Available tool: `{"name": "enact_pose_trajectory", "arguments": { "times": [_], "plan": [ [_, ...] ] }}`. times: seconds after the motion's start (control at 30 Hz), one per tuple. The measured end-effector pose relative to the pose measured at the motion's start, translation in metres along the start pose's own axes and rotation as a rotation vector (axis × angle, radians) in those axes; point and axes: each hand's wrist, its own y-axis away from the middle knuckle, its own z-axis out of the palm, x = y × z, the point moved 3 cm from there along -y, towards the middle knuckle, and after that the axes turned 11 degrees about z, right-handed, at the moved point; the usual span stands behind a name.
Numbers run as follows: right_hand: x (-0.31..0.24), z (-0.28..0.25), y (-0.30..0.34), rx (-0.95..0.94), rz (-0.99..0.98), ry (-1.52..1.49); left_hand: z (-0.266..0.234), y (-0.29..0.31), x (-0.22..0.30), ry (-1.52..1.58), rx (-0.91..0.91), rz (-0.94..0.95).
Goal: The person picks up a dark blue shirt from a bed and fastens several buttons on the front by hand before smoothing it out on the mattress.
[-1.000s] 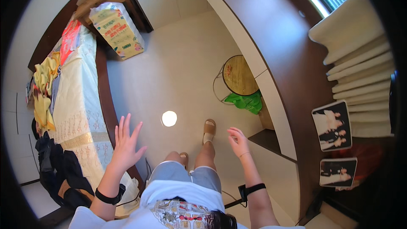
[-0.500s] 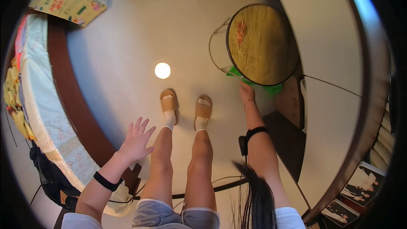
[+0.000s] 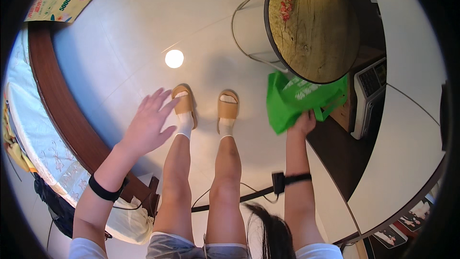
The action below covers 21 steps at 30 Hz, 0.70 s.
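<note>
A green cloth bag (image 3: 292, 100) with pale print hangs from my right hand (image 3: 304, 123), whose fingers are closed on it. Part of the bag lies behind the front edge of a round stool (image 3: 316, 29) with a wood-grain top and dark rim. Out to the left, over the floor, my left hand (image 3: 149, 123) has its fingers spread and holds nothing. It is nearest to my left tan slipper (image 3: 183, 103). Each forearm wears a black strap.
A bed (image 3: 45, 129) with a dark red-brown frame runs along the left. A floral-printed package (image 3: 62, 2) stands at the far left. On the right are a white curved table (image 3: 412, 96) and a device with keys (image 3: 370, 81). A black cable (image 3: 254, 195) crosses behind my legs.
My right hand has drawn the green bag out from beneath the stool, toward me, so much more of it shows. My left hand stays spread, a little further forward.
</note>
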Motion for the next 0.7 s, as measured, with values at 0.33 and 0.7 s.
{"name": "enact_pose_trajectory", "arguments": {
  "times": [0.33, 0.7],
  "plan": [
    [-0.019, -0.013, 0.183, -0.831, -0.283, 0.850, -0.022, -0.043, 0.095, 0.552, -0.014, 0.434],
    [-0.089, 0.187, 0.327, -1.308, -0.051, 0.678, -0.137, 0.013, -0.002, 0.658, 0.495, 0.171]
  ]
}}
